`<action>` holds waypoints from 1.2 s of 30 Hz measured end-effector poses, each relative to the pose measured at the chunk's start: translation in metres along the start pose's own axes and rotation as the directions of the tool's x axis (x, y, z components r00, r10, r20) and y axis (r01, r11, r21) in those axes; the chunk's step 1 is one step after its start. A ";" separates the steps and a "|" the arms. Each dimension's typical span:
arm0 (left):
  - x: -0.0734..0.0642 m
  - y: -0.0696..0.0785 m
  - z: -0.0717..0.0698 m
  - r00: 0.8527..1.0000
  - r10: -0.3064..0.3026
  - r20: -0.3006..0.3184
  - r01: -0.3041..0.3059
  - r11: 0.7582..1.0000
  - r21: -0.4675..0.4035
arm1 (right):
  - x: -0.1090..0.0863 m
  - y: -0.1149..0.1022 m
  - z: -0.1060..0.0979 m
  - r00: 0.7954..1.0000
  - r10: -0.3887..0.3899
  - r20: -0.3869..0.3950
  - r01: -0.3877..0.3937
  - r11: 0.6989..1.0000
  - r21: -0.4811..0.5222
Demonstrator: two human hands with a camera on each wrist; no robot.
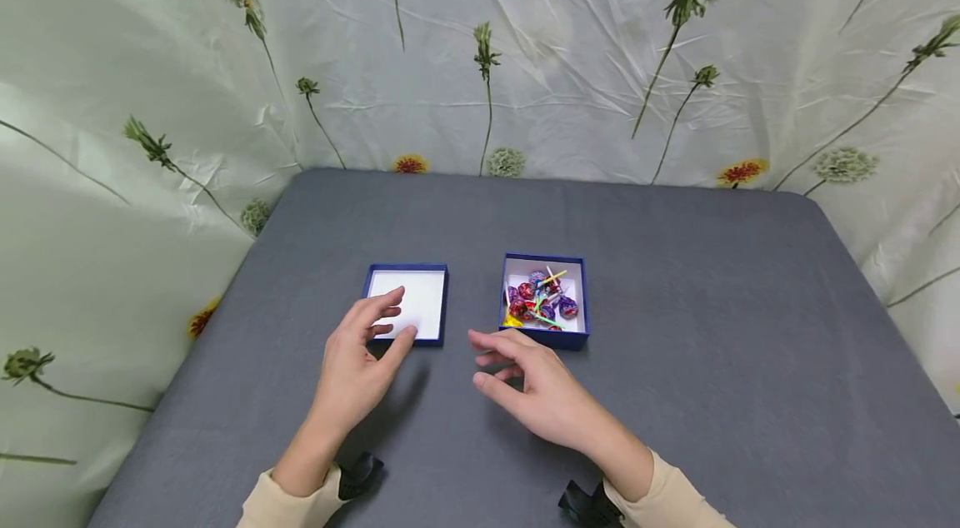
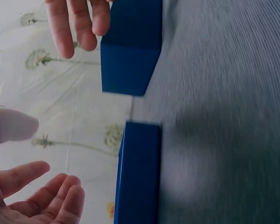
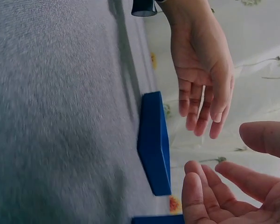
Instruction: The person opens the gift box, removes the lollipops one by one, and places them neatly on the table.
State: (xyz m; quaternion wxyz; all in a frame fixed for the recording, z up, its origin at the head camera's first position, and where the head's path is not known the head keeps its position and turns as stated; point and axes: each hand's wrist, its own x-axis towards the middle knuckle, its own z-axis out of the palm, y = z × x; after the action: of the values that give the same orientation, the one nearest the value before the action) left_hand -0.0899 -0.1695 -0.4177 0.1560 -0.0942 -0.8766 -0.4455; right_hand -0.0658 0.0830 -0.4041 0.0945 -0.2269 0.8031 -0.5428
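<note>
Two square blue boxes with white insides lie side by side on the grey table. The left one [image 1: 408,303] is shallow, like a lid, and shows a bare white bottom. In the right one [image 1: 551,338] lie several lollipops [image 1: 567,307] in purple, red and blue wrappers with coloured sticks. My left hand [image 1: 358,370] hovers over the near left corner of the shallow box, fingers relaxed and apart, holding nothing. Just in front of the lollipop box is my right hand [image 1: 543,395], likewise loose-fingered with nothing in it. In the wrist views both hands appear raised above the table.
Grey cloth covers the table [image 1: 697,303]. Behind and at the sides hangs a pale curtain [image 1: 555,53] printed with dandelions. Dark straps with small devices [image 1: 362,475] sit at both wrists, by the cream sleeves [image 1: 660,503].
</note>
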 end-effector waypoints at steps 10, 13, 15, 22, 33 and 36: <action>0.000 0.006 0.024 0.989 0.045 0.141 -0.014 0.977 -0.213 | -0.012 0.005 -0.027 0.999 -0.009 -0.037 0.008 1.000 -0.023; 0.000 0.006 0.033 0.979 0.039 0.199 0.014 0.966 -0.258 | -0.014 0.008 -0.037 0.998 0.001 -0.057 -0.003 1.000 -0.031; 0.000 0.007 0.039 0.972 0.035 0.234 0.029 0.963 -0.268 | -0.016 0.011 -0.044 0.997 0.010 -0.075 -0.013 0.999 -0.044; 0.005 0.016 0.056 0.954 0.044 0.296 0.035 0.966 -0.258 | -0.017 0.026 -0.069 0.985 0.068 -0.162 -0.083 0.992 -0.092; 0.011 0.018 0.081 0.938 0.025 0.347 0.087 0.949 -0.303 | -0.006 0.045 -0.105 0.953 0.102 -0.285 -0.166 0.964 -0.207; 0.011 0.019 0.084 0.937 0.021 0.349 0.090 0.950 -0.299 | 0.003 0.049 -0.109 0.940 0.092 -0.327 -0.184 0.948 -0.260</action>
State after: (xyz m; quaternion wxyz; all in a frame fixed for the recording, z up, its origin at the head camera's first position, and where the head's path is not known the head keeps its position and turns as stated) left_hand -0.1102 -0.0901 -0.4465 -0.0262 -0.1792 -0.8108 -0.5566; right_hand -0.1247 0.1873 -0.4053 -0.0287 -0.0926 0.8921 -0.4414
